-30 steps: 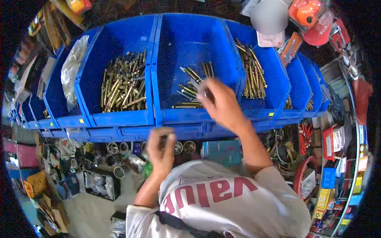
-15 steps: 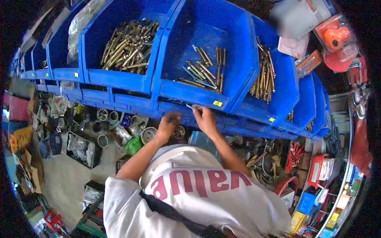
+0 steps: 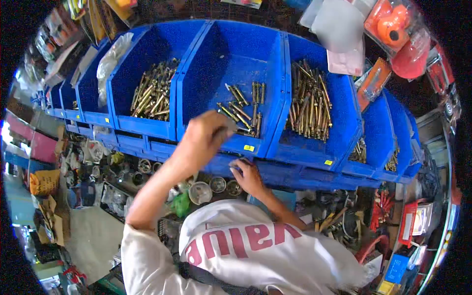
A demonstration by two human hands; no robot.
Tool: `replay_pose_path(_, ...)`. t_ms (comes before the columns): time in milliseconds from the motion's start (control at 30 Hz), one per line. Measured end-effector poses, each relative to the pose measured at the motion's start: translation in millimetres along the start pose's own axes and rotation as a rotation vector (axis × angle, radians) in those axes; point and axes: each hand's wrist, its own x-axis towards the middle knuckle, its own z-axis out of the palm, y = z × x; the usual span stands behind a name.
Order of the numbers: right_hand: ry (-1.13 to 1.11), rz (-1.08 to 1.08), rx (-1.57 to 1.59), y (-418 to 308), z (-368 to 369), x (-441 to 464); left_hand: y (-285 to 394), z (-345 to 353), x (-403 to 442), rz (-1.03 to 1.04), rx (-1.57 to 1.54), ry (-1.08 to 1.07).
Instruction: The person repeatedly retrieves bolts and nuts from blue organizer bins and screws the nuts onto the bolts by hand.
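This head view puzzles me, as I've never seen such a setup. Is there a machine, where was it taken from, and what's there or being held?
There is no machine, just a person's left hand and right hand, both bare. A camera on the person's head looks forward and down, so their white shirt shows below. Ahead stand blue bins holding bolt-like metal pieces; the middle bin has fewer than those beside it. The left hand is over its front edge, the right below it. Whether either holds anything is too unclear to tell.
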Motion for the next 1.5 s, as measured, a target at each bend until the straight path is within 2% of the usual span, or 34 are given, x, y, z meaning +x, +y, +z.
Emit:
replay_pose_path(100, -0.077, 0.026, 0.082, -15.9, -13.3, -11.0, -35.8, 3.6, 53.0, 0.113, 0.402, -0.014)
replay_pose_path(133, -0.05, -0.076, 0.065, -10.9, -11.6, -14.4, -46.4, 9.0, 65.8, 0.191, 0.502, -0.013)
replay_pose_path(167, -0.068, -0.08, 0.087, -16.5, -16.1, -17.3, -56.5, 15.4, 78.8, 0.269, 0.601, -0.011)
replay_pose_path(200, -0.087, -0.083, 0.106, -23.1, -21.8, -20.4, -63.2, 20.3, 94.7, 0.236, 0.842, -0.204)
replay_pose_path(233, -0.11, -0.077, 0.085, -24.1, -24.1, -24.3, -69.5, 25.5, 100.1, 0.241, 0.854, -0.203)
replay_pose_path(300, -0.104, -0.095, 0.13, -29.6, -29.8, -31.7, -72.4, 33.4, 110.2, 0.153, 1.076, -0.365)
replay_pose_path(367, -0.102, -0.109, 0.129, -29.9, -36.3, -37.6, -78.5, 36.3, 122.2, 0.129, 1.06, -0.403)
replay_pose_path(433, -0.119, -0.067, 0.151, -27.9, -40.1, -44.4, -82.2, 33.8, 129.4, 0.152, 1.083, -0.557)
replay_pose_path(467, -0.132, -0.077, 0.149, -24.8, -42.5, -46.3, -103.7, 34.9, 137.8, 0.07, 1.043, -0.665)
replay_pose_path(567, -0.114, -0.082, 0.183, -29.8, -55.3, -51.5, -121.7, 28.5, 136.9, 0.068, 1.136, -0.66)
replay_pose_path(600, -0.108, -0.08, 0.18, -30.8, -59.5, -52.9, -114.9, 19.8, 125.3, 0.335, 1.095, -0.446)
replay_pose_path(633, -0.111, -0.074, 0.186, -31.8, -63.7, -54.2, -107.7, 18.4, 126.1, 0.339, 1.091, -0.446)
replay_pose_path(700, -0.116, -0.07, 0.19, -37.1, -73.0, -54.2, -75.0, 7.9, 128.6, 0.191, 0.94, -0.525)
replay_pose_path(733, -0.14, -0.019, 0.219, -42.2, -79.0, -52.4, -65.5, 5.5, 126.3, 0.19, 0.94, -0.523)
replay_pose_path(800, -0.165, 0.031, 0.248, -51.3, -88.9, -47.1, -49.9, 3.7, 114.6, -0.12, 0.636, -0.373)
replay_pose_path(867, -0.113, -0.007, 0.238, -59.4, -96.8, -38.4, -31.5, 5.2, 86.5, -0.296, -0.007, -0.223)
replay_pose_path(900, -0.114, -0.008, 0.242, -63.6, -97.9, -31.4, -20.4, 7.9, 74.0, -0.32, -0.111, -0.202)
replay_pose_path(967, 0.193, -0.259, 0.246, -75.0, -97.0, -15.3, 4.9, 18.4, 46.0, -0.485, -0.526, -0.175)
replay_pose_path(1000, 0.199, -0.175, 0.269, -85.3, -100.9, -10.3, 12.0, 23.7, 34.8, -0.48, -0.706, -0.167)
replay_pose_path(1067, 0.28, -0.175, 0.284, -90.7, -94.8, -0.1, 26.4, 34.4, 16.0, -0.55, -0.844, -0.086)
replay_pose_path(1100, 0.334, -0.241, 0.265, -98.3, -94.5, 5.0, 28.5, 41.7, 8.8, -0.483, -0.941, -0.05)
replay_pose_path(1233, 0.413, -0.283, 0.283, -104.1, -83.5, 8.5, 38.1, 48.2, -16.2, -0.52, -0.983, 0.076)
replay_pose_path(1367, 0.372, -0.253, 0.244, -105.4, -76.2, 8.4, 40.4, 51.7, -36.0, -0.504, -0.933, 0.196)
replay_pose_path(1500, 0.328, -0.3, 0.166, -110.5, -72.8, 8.4, 40.1, 52.6, -49.7, -0.38, -0.755, 0.24)
